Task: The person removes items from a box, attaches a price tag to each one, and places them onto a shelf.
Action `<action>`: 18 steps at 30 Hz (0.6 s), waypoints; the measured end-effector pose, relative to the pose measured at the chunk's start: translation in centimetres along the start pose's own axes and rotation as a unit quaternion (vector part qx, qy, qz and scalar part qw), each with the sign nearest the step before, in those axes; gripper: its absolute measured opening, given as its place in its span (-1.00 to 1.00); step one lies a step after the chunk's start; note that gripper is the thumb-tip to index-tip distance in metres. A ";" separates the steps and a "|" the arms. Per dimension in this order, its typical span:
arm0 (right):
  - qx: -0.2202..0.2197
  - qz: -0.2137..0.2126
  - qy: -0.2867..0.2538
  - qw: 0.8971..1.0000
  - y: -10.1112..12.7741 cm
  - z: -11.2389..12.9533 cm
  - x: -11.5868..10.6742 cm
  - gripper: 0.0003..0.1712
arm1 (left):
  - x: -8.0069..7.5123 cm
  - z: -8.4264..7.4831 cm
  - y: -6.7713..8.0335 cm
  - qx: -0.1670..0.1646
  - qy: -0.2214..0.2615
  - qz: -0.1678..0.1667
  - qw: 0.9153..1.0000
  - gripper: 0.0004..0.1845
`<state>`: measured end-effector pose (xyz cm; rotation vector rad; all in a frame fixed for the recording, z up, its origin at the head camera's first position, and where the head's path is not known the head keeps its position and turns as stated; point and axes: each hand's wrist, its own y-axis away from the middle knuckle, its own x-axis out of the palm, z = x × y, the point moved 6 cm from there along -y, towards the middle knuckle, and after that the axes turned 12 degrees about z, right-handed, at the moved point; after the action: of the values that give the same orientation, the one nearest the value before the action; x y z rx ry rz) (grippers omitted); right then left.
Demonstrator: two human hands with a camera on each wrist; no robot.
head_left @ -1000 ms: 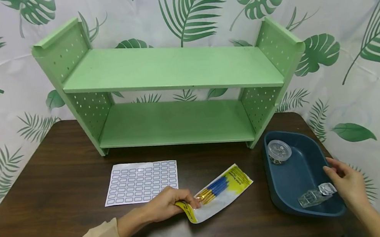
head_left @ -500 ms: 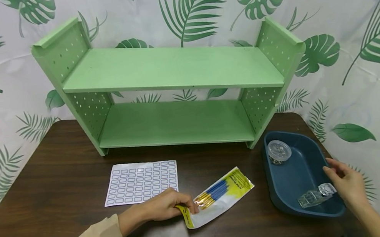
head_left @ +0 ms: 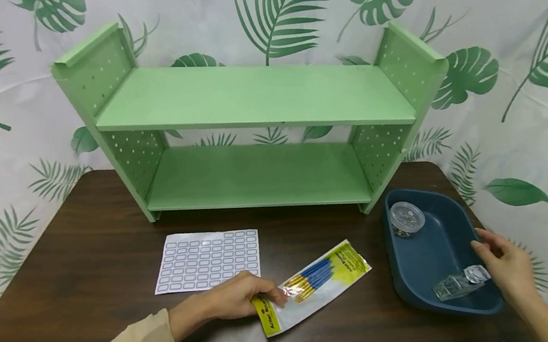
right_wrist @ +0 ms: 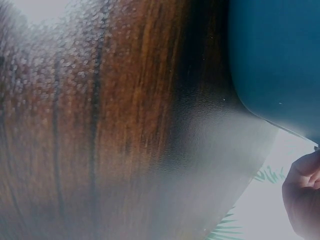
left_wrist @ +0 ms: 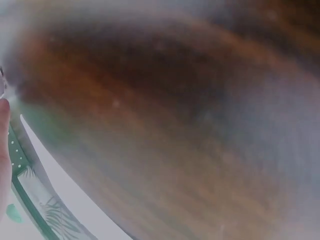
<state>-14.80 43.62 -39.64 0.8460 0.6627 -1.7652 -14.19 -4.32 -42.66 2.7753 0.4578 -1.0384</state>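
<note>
In the head view my left hand [head_left: 242, 296] pinches the left end of a packet of artist brushes [head_left: 316, 284]. The packet is clear and yellow, with several blue-handled brushes inside, and it lies slanted on the dark table. My right hand [head_left: 509, 263] grips the right rim of a blue plastic bin [head_left: 406, 285]. Inside the bin are a round lidded clear tub [head_left: 406, 218] of small metal bits and a clear glass-like bottle [head_left: 458, 283] with a silvery cap, lying on its side. Both wrist views are partly blurred; part of the right hand [right_wrist: 304, 197] shows beside the bin's wall.
A green two-tier shelf [head_left: 254, 123] with perforated sides stands at the back of the table. In front of it lies a sheet of blue-bordered labels [head_left: 207, 260], just beyond the left hand. A leaf-patterned cloth [head_left: 544, 165] hangs behind and to the right.
The packet's left end, bent up earlier, now lies flatter and its lettering shows. Its left end has swung slightly toward me. My right hand stays on the bin's rim.
</note>
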 end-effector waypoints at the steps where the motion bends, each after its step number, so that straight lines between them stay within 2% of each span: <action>1: 0.004 0.000 0.000 1.000 -0.1 -0.1 0.0 -0.57 | 0.0 0.0 0.0 -0.005 -0.003 0.004 1.000 -0.65; 8: 0.003 -0.004 -0.004 1.000 -0.1 -0.1 0.0 -0.58 | -0.1 -0.2 0.5 -0.026 -0.028 0.022 0.999 -0.65; 12: -0.004 -0.009 -0.005 1.000 -0.2 -0.1 0.0 -0.58 | -0.1 -0.3 0.9 -0.027 -0.034 0.018 0.999 -0.62; 18: 0.014 -0.006 -0.008 1.000 -0.3 -0.3 0.1 -0.56 | 0.0 -0.5 1.6 -0.032 -0.034 0.011 0.999 -0.55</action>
<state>-15.04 43.92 -39.90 0.8474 0.6350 -1.7945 -13.37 -5.76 -42.23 2.6751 0.4419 -1.0888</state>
